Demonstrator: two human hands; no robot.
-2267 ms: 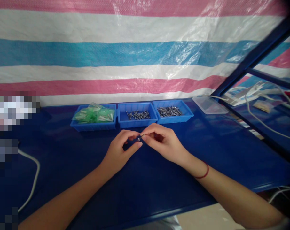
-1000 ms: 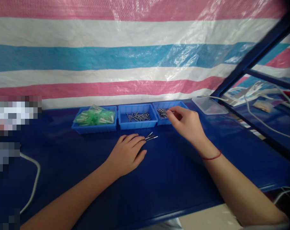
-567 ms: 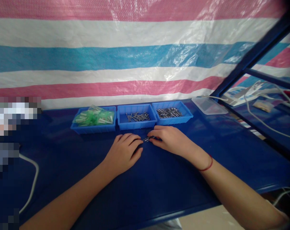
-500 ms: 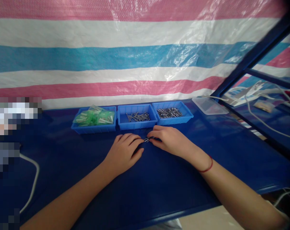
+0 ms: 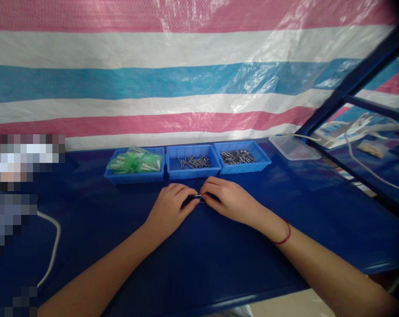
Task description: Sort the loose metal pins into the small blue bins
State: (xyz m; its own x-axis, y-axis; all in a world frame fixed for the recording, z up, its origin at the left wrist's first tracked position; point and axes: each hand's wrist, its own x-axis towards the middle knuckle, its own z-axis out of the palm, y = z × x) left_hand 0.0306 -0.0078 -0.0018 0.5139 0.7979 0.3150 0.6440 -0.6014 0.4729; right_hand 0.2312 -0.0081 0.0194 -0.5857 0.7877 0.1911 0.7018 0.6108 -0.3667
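In front of the bins, my left hand [image 5: 173, 204] and my right hand [image 5: 230, 198] meet fingertip to fingertip just above the table. Both are closed in a pinch on a slim metal pin [image 5: 199, 196], mostly covered by the fingers. Right behind them stands the middle blue bin [image 5: 192, 173], holding loose metal pins [image 5: 195, 162]. More short metal pieces [image 5: 237, 156] fill much of the right blue bin [image 5: 248, 167]. In the left blue bin [image 5: 136, 178] lie green plastic bags [image 5: 133, 158] with whitish pieces.
The bins stand in a row on the dark blue table [image 5: 199, 264], before a striped plastic sheet [image 5: 153, 83]. A clear plastic lid [image 5: 294, 148] lies back right, near a blue metal frame [image 5: 354, 83]. A white cable [image 5: 56, 246] curves along the left.
The fingertips have drawn closer together, with my left thumb now closed up to the forefinger. Less of the metal shows between the hands. The view has shifted slightly.
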